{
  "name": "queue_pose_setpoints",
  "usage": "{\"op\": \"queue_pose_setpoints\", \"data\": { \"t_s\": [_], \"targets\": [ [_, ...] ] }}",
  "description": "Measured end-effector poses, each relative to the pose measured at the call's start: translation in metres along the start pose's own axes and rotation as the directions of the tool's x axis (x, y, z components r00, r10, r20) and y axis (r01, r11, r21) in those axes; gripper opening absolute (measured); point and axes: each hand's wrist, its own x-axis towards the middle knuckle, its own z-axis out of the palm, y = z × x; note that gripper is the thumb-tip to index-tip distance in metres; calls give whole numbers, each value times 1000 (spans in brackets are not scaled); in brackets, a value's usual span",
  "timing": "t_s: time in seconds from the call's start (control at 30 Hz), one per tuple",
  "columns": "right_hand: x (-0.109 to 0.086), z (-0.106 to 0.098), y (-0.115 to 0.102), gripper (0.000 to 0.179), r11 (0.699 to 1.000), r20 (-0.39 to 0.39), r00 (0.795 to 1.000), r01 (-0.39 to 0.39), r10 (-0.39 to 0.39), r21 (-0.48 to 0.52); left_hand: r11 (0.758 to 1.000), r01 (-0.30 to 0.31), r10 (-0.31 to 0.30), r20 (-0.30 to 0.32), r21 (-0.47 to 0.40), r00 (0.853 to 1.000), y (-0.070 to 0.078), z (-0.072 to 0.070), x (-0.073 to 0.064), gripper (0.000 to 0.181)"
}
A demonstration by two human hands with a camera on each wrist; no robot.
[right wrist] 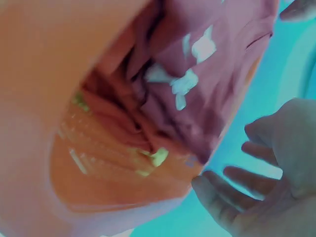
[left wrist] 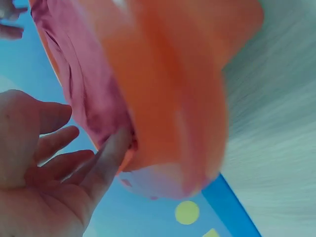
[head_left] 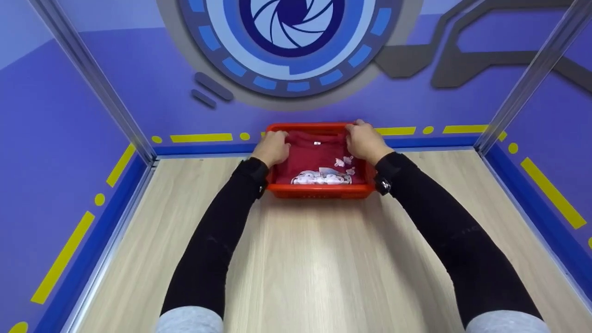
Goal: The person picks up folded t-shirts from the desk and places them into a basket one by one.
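A folded dark red shirt (head_left: 317, 155) with a pale printed picture and small white figures lies in a red plastic basket (head_left: 319, 190) against the back wall. My left hand (head_left: 274, 147) is over the basket's left side, near the shirt's upper corner. In the left wrist view its fingers are loosely extended, one fingertip at the edge of the shirt (left wrist: 94, 74) beside the basket wall (left wrist: 163, 89). My right hand (head_left: 365, 141) is at the far right corner. The right wrist view shows its fingers (right wrist: 215, 195) relaxed and spread near the rim, with nothing gripped.
The basket stands on a light wood tabletop (head_left: 300, 268). Behind it rises a purple-blue wall panel (head_left: 138, 88) with yellow marks, and side panels close in left and right. Under the shirt, more red cloth with yellow bits (right wrist: 158, 157) shows in the right wrist view.
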Motion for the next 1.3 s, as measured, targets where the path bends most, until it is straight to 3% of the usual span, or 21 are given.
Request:
{"op": "queue_pose_setpoints", "data": {
  "t_s": [0.07, 0.13, 0.23, 0.33, 0.4, 0.47, 0.53, 0.6, 0.67, 0.77, 0.87, 1.0, 1.13, 1.3],
  "targets": [
    [-3, 0, -5, 33, 1000, 47, 999, 26, -26, 0, 999, -37, 37, 12, 40, 999, 2, 0, -4, 39],
    [-6, 2, -10, 30, 999, 143, 989, 38, -35, -15, 994, -73, 70, 35, 79, 997, 4, 1, -10, 37],
    [-9, 6, -14, 34, 999, 333, 943, 27, -10, -45, 985, -86, 66, 131, 148, 989, 7, 6, -12, 39],
    [-9, 10, -15, 42, 997, 446, 895, 15, 23, -81, 971, -77, 26, 222, 226, 975, -1, 26, 9, 45],
    [-7, 12, -13, 49, 996, 481, 876, 7, 38, -92, 964, -67, -6, 275, 258, 962, -7, 40, 26, 49],
    [-6, 14, -12, 53, 995, 482, 876, 15, 37, -103, 961, -65, -21, 305, 268, 952, -12, 51, 38, 52],
    [-7, 14, -11, 51, 995, 471, 881, 21, 26, -95, 965, -55, -34, 328, 257, 944, -11, 51, 37, 53],
    [-9, 11, -12, 44, 997, 445, 896, 24, 8, -68, 966, -51, -35, 324, 253, 945, -2, 40, 23, 51],
    [-14, 6, -13, 36, 999, 401, 916, 37, -23, -27, 969, -58, -14, 288, 240, 958, 9, 26, 5, 45],
    [-28, -6, -18, 29, 997, 332, 940, 54, -72, 62, 972, -105, 59, 210, 212, 976, 25, 8, -24, 35],
    [-47, -15, -26, 30, 988, 303, 944, 103, -134, 117, 968, -187, 157, 177, 170, 972, 33, 1, -50, 30],
    [-73, -15, -33, 30, 979, 319, 929, 154, -190, 134, 938, -321, 295, 186, 131, 937, 38, 4, -76, 28],
    [-88, -4, -37, 28, 976, 337, 918, 175, -210, 130, 905, -404, 384, 158, 131, 910, 32, 18, -89, 29],
    [-93, 10, -37, 44, 976, 330, 921, 175, -208, 126, 925, -366, 349, 148, 101, 925, 23, 34, -96, 41]
  ]
}}
